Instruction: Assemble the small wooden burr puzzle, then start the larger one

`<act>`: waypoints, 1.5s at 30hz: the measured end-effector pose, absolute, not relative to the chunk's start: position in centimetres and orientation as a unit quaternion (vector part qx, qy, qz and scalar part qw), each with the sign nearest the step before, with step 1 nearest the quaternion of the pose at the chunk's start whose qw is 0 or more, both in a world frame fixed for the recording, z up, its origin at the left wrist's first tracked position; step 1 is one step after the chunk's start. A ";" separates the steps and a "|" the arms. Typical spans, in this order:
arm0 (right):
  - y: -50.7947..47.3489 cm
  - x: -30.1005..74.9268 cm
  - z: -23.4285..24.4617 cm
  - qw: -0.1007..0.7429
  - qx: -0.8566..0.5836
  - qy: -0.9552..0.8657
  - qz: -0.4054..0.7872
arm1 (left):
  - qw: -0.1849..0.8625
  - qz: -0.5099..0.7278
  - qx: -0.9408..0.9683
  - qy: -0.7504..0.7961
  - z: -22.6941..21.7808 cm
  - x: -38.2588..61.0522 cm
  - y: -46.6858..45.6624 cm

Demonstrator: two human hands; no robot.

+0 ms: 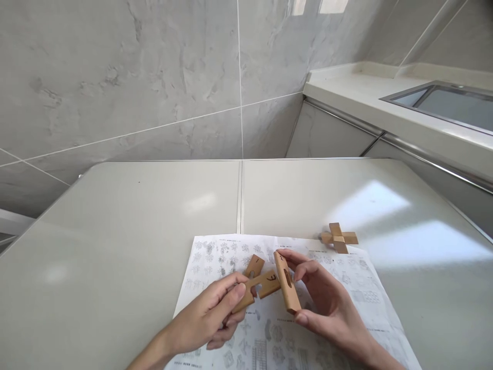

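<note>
Two notched wooden pieces point(267, 288) sit pinched in my left hand point(217, 311) above the printed sheet point(379, 313), and I suspect the slotted piece point(289, 295), gripped only near its ends by my right hand point(327, 300), could pivot loose if knocked.

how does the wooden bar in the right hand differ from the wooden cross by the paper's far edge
The wooden bar is straight; the wooden cross has arms meeting in the middle. The right hand holds the bar; no hand touches the cross. The bar shows an inked mark; the cross shows none. Both are light brown.
</note>
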State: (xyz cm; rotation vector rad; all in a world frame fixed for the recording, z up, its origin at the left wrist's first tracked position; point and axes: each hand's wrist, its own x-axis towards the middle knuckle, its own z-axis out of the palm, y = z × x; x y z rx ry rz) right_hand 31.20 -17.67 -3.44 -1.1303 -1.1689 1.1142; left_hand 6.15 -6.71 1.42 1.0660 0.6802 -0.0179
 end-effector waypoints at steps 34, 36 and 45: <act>-17.7 32.8 -3.3 0.486 -0.440 -0.590 0.471 | 0.854 -0.053 0.447 0.262 0.4 6.1 -7.1; -17.7 32.8 -3.3 0.487 -0.437 -0.598 0.463 | 0.852 -0.055 0.450 0.263 0.4 6.1 -7.1; -17.5 32.8 -2.7 0.487 -0.425 -0.606 0.464 | 0.851 -0.060 0.453 0.259 0.6 6.1 -7.0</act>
